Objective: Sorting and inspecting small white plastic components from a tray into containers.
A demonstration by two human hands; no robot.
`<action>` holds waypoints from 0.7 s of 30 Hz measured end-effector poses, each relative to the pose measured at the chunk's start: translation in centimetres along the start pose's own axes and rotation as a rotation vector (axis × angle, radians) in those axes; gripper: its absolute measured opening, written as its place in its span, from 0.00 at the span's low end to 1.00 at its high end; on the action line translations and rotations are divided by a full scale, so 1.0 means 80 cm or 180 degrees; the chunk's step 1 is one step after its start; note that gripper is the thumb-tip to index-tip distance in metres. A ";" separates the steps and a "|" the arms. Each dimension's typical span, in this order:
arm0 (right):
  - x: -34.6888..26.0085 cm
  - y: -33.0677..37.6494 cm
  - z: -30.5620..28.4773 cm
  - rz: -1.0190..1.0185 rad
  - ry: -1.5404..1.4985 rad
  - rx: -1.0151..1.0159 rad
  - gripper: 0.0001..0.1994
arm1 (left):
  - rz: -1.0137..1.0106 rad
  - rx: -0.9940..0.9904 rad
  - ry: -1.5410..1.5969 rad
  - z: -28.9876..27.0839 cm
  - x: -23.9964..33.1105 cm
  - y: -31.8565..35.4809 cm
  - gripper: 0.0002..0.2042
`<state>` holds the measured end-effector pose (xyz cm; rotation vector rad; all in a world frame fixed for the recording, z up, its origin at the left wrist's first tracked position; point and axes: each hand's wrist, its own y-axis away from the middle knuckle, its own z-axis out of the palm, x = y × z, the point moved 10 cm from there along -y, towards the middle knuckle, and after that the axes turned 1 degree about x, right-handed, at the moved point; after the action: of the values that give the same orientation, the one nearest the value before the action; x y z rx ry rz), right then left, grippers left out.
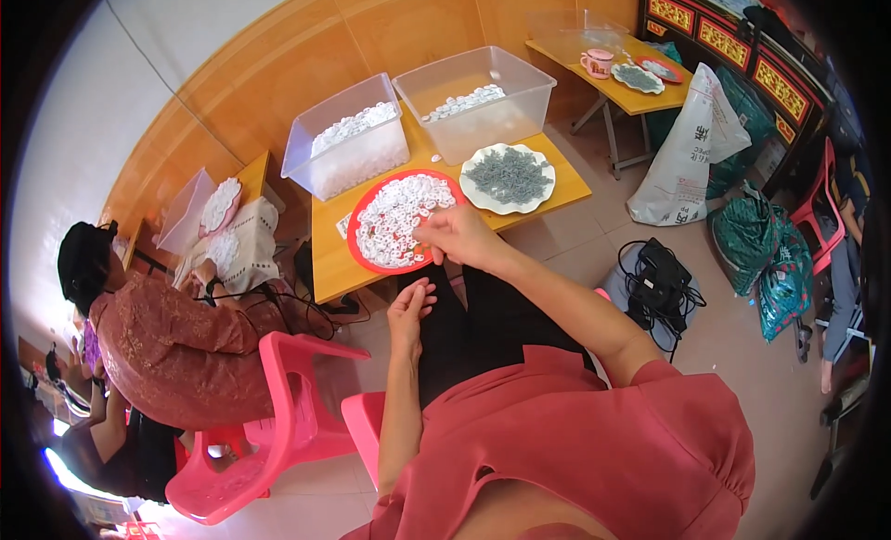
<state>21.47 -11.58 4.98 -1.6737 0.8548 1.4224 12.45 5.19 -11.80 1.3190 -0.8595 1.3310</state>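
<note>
Small white ring-shaped plastic pieces lie heaped on a round red plastic plate at the near edge of a low yellow wooden table. The heap runs lengthwise from the plate's near left up toward its far right; how any single piece points is too small to tell. The right hand rests over the plate's near right rim with fingers pinched together at the pieces, though whether one is caught between them cannot be told. The left hand hangs below the table edge, above the lap, fingers loosely curled with the tips close together; nothing can be made out in it.

Just right of the red plate, touching or nearly so, sits a white scalloped plate of grey pieces. Behind both stand two clear plastic tubs, side by side, each holding white pieces. The table's near edge has bare wood left of the red plate, and its right corner juts past the scalloped plate.

To the left, another person in a patterned reddish top sits on a pink plastic chair. Tiled floor opens to the right, where a tangle of black cables lies.
</note>
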 end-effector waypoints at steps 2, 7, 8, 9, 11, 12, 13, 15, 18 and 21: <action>0.030 -0.001 -0.005 0.0106 -0.0117 0.0018 0.14 | -0.0043 -0.0016 -0.0109 0.006 -0.002 -0.001 0.16; 0.076 -0.009 -0.023 0.0435 -0.0424 -0.0004 0.15 | 0.0228 -0.0118 -0.0634 -0.002 0.019 -0.010 0.11; 0.079 -0.011 -0.032 0.0445 -0.0406 0.0016 0.16 | 0.0390 -0.0236 -0.1083 0.004 0.034 -0.010 0.09; 0.087 -0.014 -0.036 0.0471 -0.0401 0.0097 0.16 | 0.0731 -0.0462 -0.1616 0.008 0.051 -0.007 0.09; 0.101 -0.024 -0.045 0.0305 -0.0652 0.0202 0.19 | 0.1194 -0.0918 -0.2511 0.031 0.082 0.014 0.10; 0.107 -0.020 -0.061 0.0302 -0.0519 0.0286 0.20 | 0.1404 -0.1149 -0.2897 0.050 0.096 0.030 0.11; 0.108 -0.020 -0.056 0.0304 -0.0401 0.0255 0.21 | 0.1323 -0.1266 -0.3247 0.033 0.083 0.051 0.11; 0.125 -0.015 -0.057 0.0346 -0.0459 0.0269 0.22 | 0.1429 -0.1442 -0.4458 0.034 0.089 0.109 0.13; 0.116 0.009 -0.057 0.0524 -0.0416 0.0295 0.24 | 0.2006 -0.1828 -0.5156 -0.014 0.044 0.192 0.12; 0.134 0.013 -0.044 0.0249 -0.0406 0.0284 0.24 | 0.2376 -0.2045 -0.4939 0.025 0.008 0.163 0.12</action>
<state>23.89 -15.30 -5.43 -1.4808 0.9065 1.5042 0.46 0.59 -8.67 1.3628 -2.7271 0.1046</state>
